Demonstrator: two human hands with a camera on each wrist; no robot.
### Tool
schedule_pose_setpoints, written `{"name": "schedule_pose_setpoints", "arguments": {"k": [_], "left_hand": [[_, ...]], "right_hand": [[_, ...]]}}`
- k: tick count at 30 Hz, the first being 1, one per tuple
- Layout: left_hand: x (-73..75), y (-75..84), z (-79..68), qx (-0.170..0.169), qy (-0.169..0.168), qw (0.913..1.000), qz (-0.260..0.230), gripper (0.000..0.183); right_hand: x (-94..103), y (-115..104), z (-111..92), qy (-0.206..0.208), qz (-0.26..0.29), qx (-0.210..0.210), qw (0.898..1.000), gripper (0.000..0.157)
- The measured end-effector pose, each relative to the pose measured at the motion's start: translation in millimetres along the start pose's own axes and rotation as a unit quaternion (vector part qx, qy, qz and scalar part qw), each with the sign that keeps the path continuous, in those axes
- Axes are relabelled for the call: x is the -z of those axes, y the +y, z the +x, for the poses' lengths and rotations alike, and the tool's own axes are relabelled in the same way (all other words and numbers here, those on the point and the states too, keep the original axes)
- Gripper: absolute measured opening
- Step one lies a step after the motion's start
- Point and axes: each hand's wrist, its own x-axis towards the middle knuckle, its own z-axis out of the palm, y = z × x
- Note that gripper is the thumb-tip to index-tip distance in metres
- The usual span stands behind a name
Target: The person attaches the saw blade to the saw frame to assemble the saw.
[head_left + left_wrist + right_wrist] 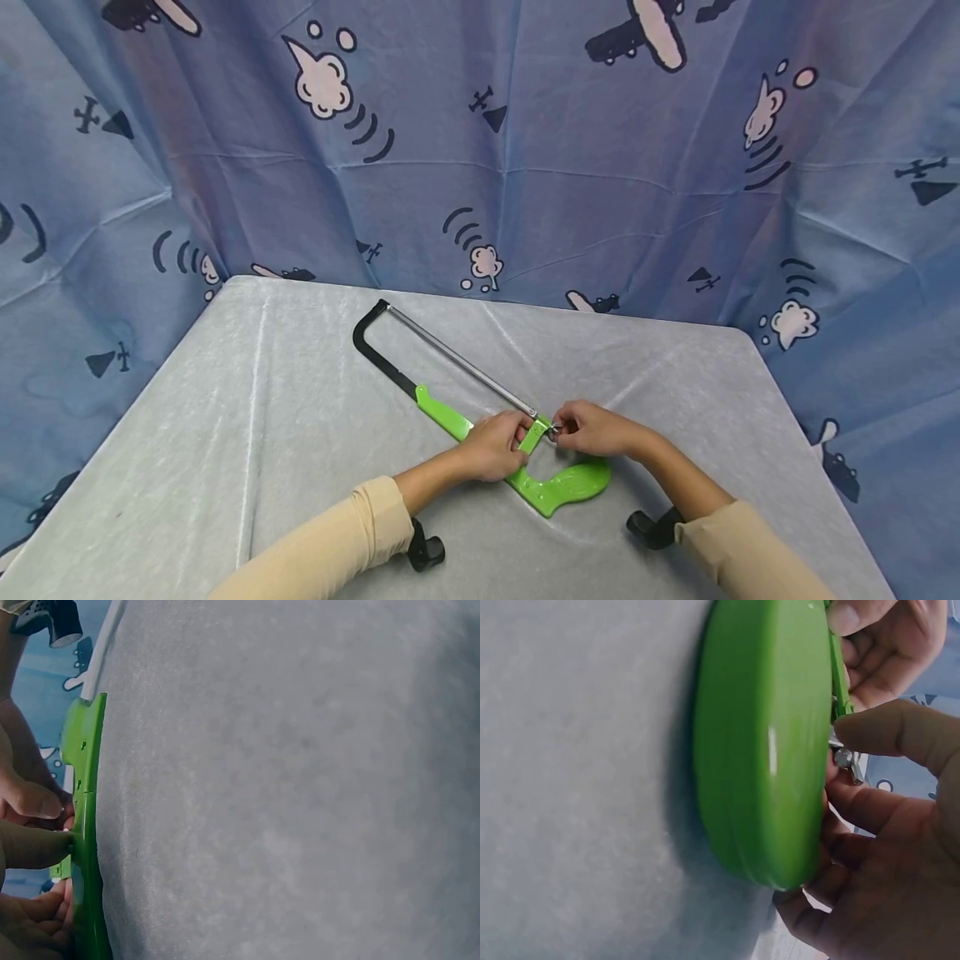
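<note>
On my head feed the hacksaw [448,418] lies across the middle of the pale cloth-covered table [180,442], its black end [386,362] away to the far left and its green handle [573,483] nearer the person. I see the left hand [491,447] gripping the green frame just short of the handle, while the right hand [602,429] pinches the metal wing nut [844,757] at the near end of the blade [463,362].

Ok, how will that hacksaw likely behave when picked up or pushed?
The hacksaw should be stiff, since its frame looks rigid. Its glossy handle might feel slightly slippery. Its bent outline suggests sliding rather than rolling.
</note>
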Motion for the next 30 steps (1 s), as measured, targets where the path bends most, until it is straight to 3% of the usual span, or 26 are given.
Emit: {"name": "schedule_pose_setpoints", "arguments": {"k": [4,12,21,30], "left_hand": [[-1.0,-2.7,0.4,-0.017,0.005,0.9998,0.007,0.032],[-1.4,-0.6,1.4,0.010,-0.007,0.9999,0.011,0.034],[-2.4,-1.4,1.8,0.002,-0.001,1.0000,0.008,0.033],[-1.8,-1.8,1.9,0.002,-0.002,0.9999,0.016,0.033]], "right_hand": [[-1.2,-1,0,0.000,0.005,-0.009,1.000,0.006],[-3.3,-3,4,0.014,-0.019,-0.017,1.000,0.013],[-8.4,-4,10,0.053,-0.068,-0.010,0.996,0.028],[-11.9,-7,12,0.081,-0.097,-0.028,0.992,0.031]]}}
